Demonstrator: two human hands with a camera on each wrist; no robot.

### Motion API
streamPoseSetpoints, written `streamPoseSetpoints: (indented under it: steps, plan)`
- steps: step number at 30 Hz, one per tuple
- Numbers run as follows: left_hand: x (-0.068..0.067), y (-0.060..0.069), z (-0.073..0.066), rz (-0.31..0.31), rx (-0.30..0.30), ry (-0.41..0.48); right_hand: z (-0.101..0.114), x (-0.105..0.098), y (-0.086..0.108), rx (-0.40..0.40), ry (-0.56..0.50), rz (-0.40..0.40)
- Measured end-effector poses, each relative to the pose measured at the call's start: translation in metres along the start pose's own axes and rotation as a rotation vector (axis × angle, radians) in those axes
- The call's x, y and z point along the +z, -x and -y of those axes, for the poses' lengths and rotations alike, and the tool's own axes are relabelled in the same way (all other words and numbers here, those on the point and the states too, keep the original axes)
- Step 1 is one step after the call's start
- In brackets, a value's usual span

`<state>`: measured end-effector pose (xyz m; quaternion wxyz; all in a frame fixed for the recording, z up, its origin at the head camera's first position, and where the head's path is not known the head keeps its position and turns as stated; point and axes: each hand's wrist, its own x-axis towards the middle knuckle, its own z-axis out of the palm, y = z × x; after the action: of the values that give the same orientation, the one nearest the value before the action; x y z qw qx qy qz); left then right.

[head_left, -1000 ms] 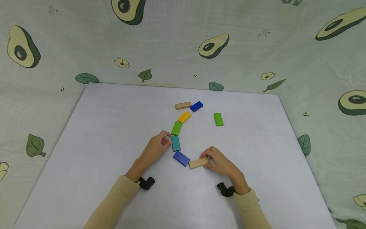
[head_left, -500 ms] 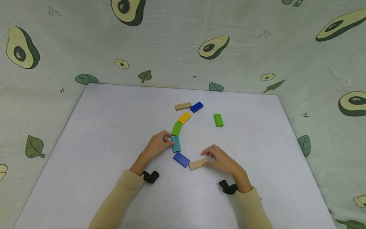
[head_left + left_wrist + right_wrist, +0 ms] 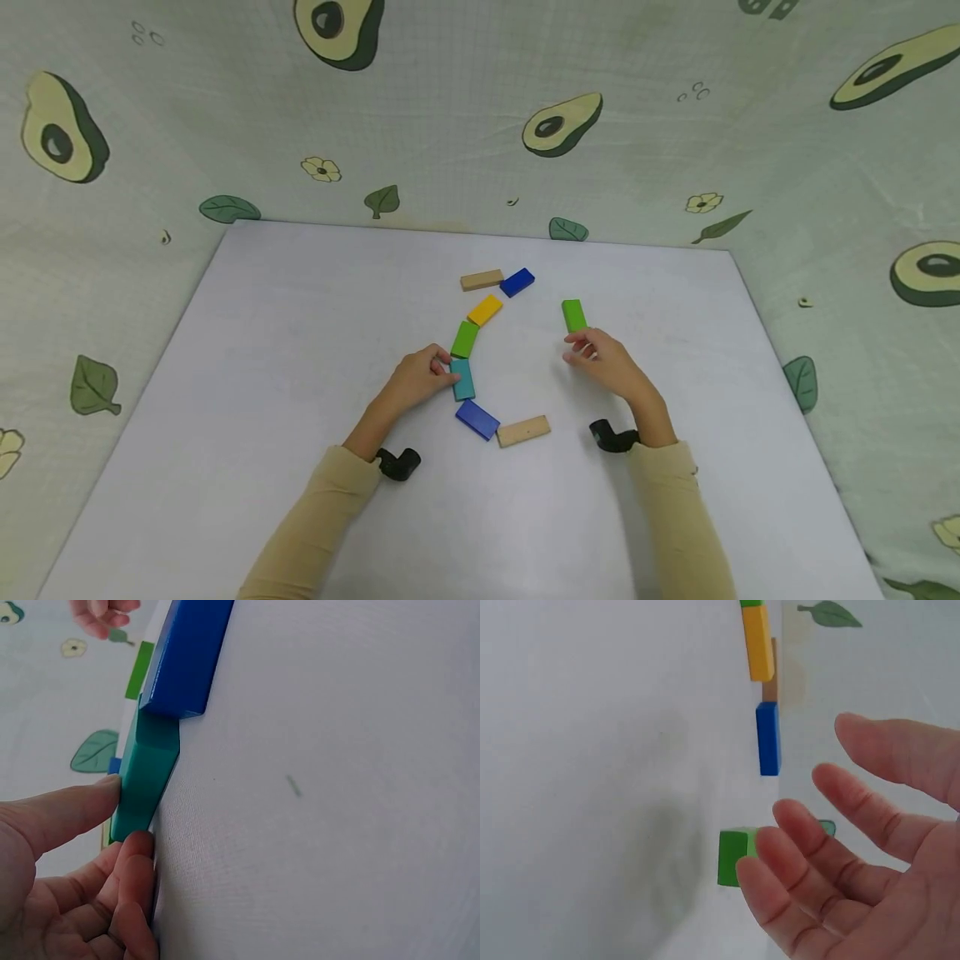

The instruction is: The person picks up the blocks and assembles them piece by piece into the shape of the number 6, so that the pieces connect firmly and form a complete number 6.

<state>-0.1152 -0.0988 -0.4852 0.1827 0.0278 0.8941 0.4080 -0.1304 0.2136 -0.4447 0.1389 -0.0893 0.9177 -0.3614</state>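
Note:
My left hand (image 3: 414, 382) pinches the teal wooden block (image 3: 465, 385); in the left wrist view the thumb lies against the teal block (image 3: 150, 769) and curled fingers sit at its near end. That block belongs to a curved row: yellow block (image 3: 485, 310), green block (image 3: 464, 340), teal, blue block (image 3: 477, 420), and a plain wood block (image 3: 523, 431) at the near end. My right hand (image 3: 607, 364), holding nothing, hovers just short of a separate green block (image 3: 573, 313). The right wrist view shows its fingers spread loosely beside the green block (image 3: 733, 858).
Farther back lie another plain wood block (image 3: 482, 280) and a dark blue block (image 3: 517, 282), corners close together. Everything rests on a white table (image 3: 315, 292), with an avocado-print cloth (image 3: 450, 108) behind it.
My right hand has let go of the near plain wood block and moved forward and right to the separate green block. The left thumb has moved onto the teal block.

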Motion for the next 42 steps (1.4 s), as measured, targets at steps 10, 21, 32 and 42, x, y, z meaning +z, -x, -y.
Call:
streamPoseSetpoints:
  steps: [10,21,32,42]
  plan:
    - [0.0,0.0,-0.001,0.006,-0.004,0.002,-0.018,-0.014,-0.039,0.275,-0.085,-0.146]
    - [-0.003,0.0,-0.003,0.019,-0.019,-0.003,-0.017,-0.012,-0.083,0.231,-0.1,-0.171]
    - [-0.004,-0.002,-0.003,0.029,-0.008,-0.008,-0.001,-0.007,-0.126,0.088,-0.084,-0.031]
    - [-0.007,-0.002,-0.006,0.067,-0.013,-0.019,0.005,0.005,-0.149,0.075,-0.083,0.06]
